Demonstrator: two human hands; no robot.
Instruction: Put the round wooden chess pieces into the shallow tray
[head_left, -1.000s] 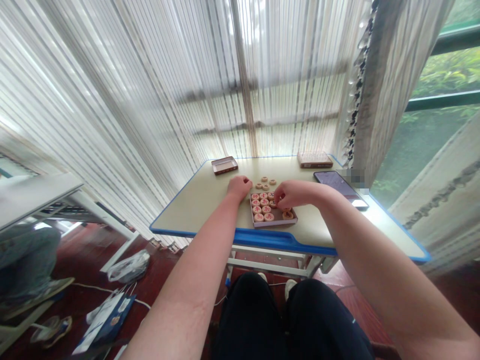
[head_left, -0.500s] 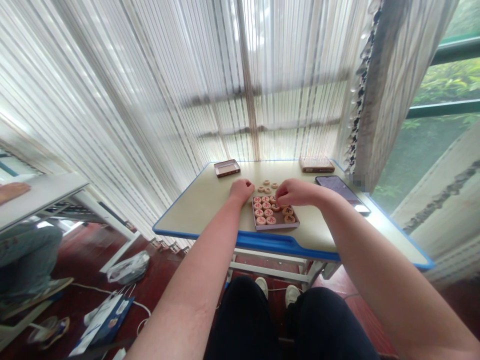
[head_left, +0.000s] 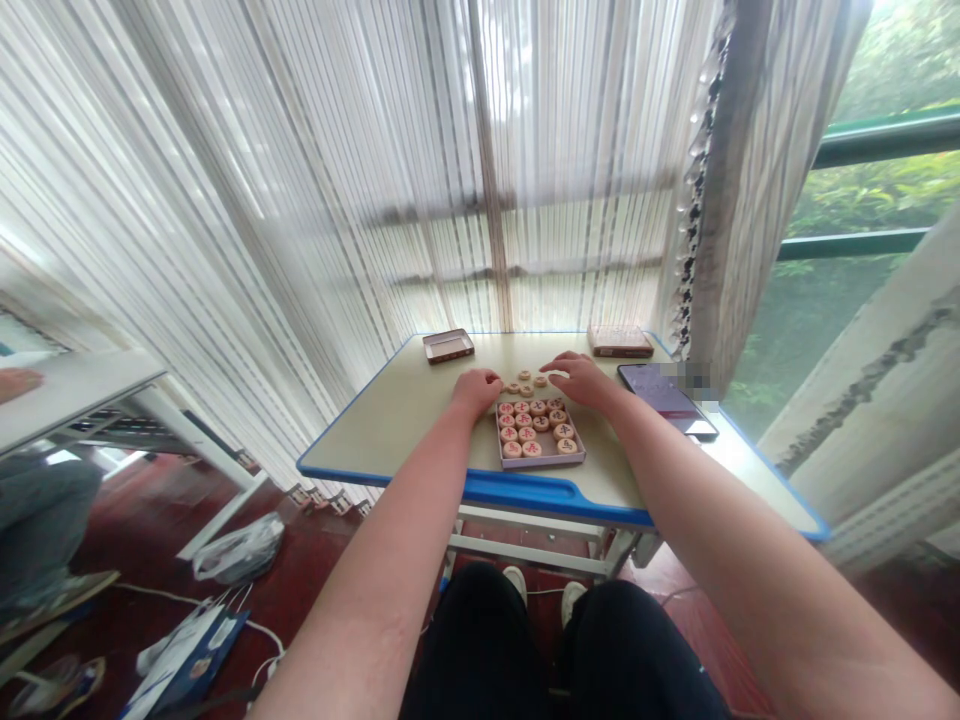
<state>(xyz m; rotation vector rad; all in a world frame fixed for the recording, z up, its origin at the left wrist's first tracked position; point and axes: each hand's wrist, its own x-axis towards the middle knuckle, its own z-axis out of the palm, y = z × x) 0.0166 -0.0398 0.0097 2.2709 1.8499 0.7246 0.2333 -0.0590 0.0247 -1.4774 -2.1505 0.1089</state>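
Note:
A shallow open box [head_left: 543, 461] lies near the table's front edge, holding rows of round wooden Chinese chess pieces. A red-marked piece [head_left: 532, 450] is in its front row; a black-marked piece [head_left: 567, 447] sits at the right. Bare bottom shows in the front middle. Behind the box, several loose chess pieces [head_left: 527, 390] lie on the table. My left hand [head_left: 477, 391] is closed beside the box's far left corner; whatever its fingertips hold is hidden. My right hand [head_left: 581, 380] hovers behind the box's right side, fingers stretched out and apart, nearest the rightmost loose piece [head_left: 540, 382].
A box lid [head_left: 448, 346] lies at the table's back left, and a flat box [head_left: 620, 341] at the back right. A phone [head_left: 666, 400] rests right of my right hand. Curtains [head_left: 337, 200] hang behind the table. Another person's hand [head_left: 19, 381] is on a table at far left.
My right hand has come away from the box, moved back toward the loose pieces, and its fingers have opened. Another piece shows in the box's back right. My left hand stays closed at the left.

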